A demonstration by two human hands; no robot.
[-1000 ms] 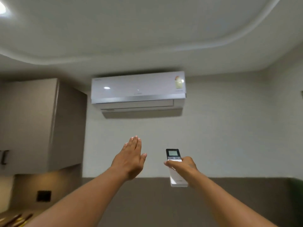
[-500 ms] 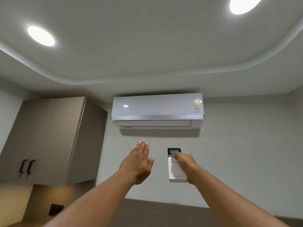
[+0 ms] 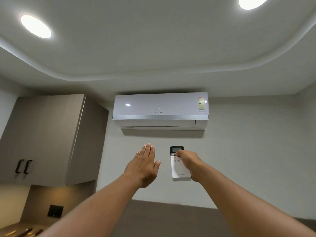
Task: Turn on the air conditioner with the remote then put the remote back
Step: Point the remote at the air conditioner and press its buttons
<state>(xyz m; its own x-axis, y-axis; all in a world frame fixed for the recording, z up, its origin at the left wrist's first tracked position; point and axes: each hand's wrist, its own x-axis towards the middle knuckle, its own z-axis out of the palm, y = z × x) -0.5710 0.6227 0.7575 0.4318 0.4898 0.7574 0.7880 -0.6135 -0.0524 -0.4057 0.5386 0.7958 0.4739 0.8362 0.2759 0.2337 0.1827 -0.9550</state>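
My right hand is wrapped round the remote, fingers behind its right edge and the thumb bent over the front, its tip on the row of small buttons just under the dark screen. I hold it up at arm's length, top end aimed at the air conditioner on the wall above, well apart from it. My left hand carries nothing: it is stretched out flat beside the remote, fingers together and straight, palm turned away from me, not touching anything.

The remote looks to me like a light, rigid plastic slab, easy for one hand, with nothing in it that bends. Its smooth white shell is probably a bit slippery, so I judge the safest hold is where I have it, across the lower and middle body with the long edges pinched between fingers and palm, which leaves the thumb free to press. The screen end I would keep clear; a thumb there would cover the display and perhaps the emitter at the top. A drop from this height could crack the casing or pop the battery cover, so the hold should stay firm while the thumb presses.

A tiny light shows on the unit's front panel, though its flap looks closed, so I cannot tell whether it has answered. Putting the remote back is not yet done.
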